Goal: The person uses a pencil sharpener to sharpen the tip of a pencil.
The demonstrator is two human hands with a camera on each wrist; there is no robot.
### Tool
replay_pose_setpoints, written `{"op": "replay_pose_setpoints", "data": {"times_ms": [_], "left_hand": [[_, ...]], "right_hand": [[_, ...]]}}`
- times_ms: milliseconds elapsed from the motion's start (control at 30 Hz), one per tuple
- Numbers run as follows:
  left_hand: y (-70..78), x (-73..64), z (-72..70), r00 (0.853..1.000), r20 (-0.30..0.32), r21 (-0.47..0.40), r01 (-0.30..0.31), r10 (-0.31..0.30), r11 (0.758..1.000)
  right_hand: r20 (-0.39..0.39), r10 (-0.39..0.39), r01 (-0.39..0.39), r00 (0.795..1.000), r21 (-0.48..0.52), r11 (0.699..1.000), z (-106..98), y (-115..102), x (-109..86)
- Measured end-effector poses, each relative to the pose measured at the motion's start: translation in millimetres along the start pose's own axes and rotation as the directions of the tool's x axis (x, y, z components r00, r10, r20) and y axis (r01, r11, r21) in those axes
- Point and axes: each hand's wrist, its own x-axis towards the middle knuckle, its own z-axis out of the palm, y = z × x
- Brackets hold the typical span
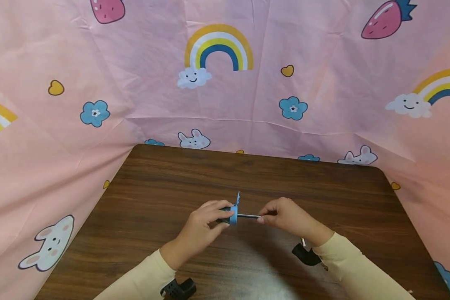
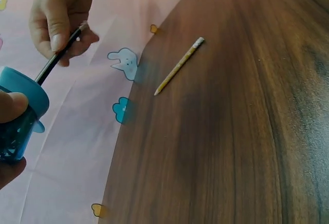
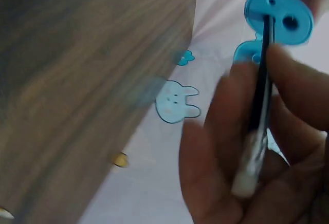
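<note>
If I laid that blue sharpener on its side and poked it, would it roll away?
The sharpener might roll a bit, because its body looks rounded, but the open lid sticking out could catch and stop it. It would probably feel light and stiff, since it looks like hard plastic. The thin lid might be the most breakable part.

Wooden tabletop (image 1: 165, 179): pale glare is pooling at the near side, soft shadow is falling below the right hand (image 1: 288, 216)
Cartoon-print backdrop (image 1: 146, 62): it's shading mauve mid-frame
Right-wrist view: fingers (image 3: 198, 167) are smearing, wood grain's blurring
Left-wrist view: it's running dimmer, yellow pencil (image 2: 179, 67) showing fairly crisp
</note>
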Motion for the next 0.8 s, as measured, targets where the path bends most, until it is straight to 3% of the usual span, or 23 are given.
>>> {"op": "replay_pose_setpoints", "data": {"times_ms": [67, 133, 167, 233, 300, 400, 500, 700, 800], "left_hand": [[0.8, 1.5, -1.1, 0.998, -0.007, -0.024, 0.062, -0.063, 0.998], [1.4, 3.2, -2.0, 0.993, -0.007, -0.052, 0.119, -0.12, 0.991], [1.9, 4.1, -2.6, 0.989, -0.008, -0.071, 0.149, -0.149, 0.986], [3.0, 6.2, -3.7, 0.977, -0.005, -0.117, 0.212, -0.214, 0.97], [4.1, 8.0, -5.0, 0.962, -0.003, -0.167, 0.269, -0.273, 0.949], [6.0, 11.1, -7.2, 0.935, 0.0, -0.242, 0.345, -0.356, 0.907], [7.7, 13.7, -9.8, 0.909, 0.014, -0.298, 0.402, -0.417, 0.866], [9.5, 17.2, -13.2, 0.87, 0.065, -0.315, 0.482, -0.488, 0.817], [10.1, 17.9, -13.8, 0.872, 0.086, -0.308, 0.484, -0.482, 0.819]], "right_hand": [[-0.096, -0.078, 0.059, 0.992, -0.19, 0.98, 3.5, -4.2, -3.2], [-0.194, -0.199, 0.111, 0.961, -0.389, 0.915, 7.3, -6.1, -5.9], [-0.237, -0.269, 0.131, 0.933, -0.473, 0.871, 9.0, -6.2, -6.6], [-0.303, -0.417, 0.165, 0.857, -0.605, 0.779, 11.1, -4.1, -7.3], [-0.339, -0.539, 0.202, 0.771, -0.672, 0.713, 12.0, 0.4, -6.3], [-0.356, -0.663, 0.268, 0.659, -0.712, 0.649, 12.5, 8.4, -4.5], [-0.352, -0.739, 0.306, 0.575, -0.745, 0.593, 13.3, 14.9, -3.5], [-0.317, -0.82, 0.314, 0.476, -0.81, 0.496, 15.8, 18.6, -2.0], [-0.309, -0.824, 0.313, 0.475, -0.816, 0.486, 16.6, 16.4, -2.4]]}}
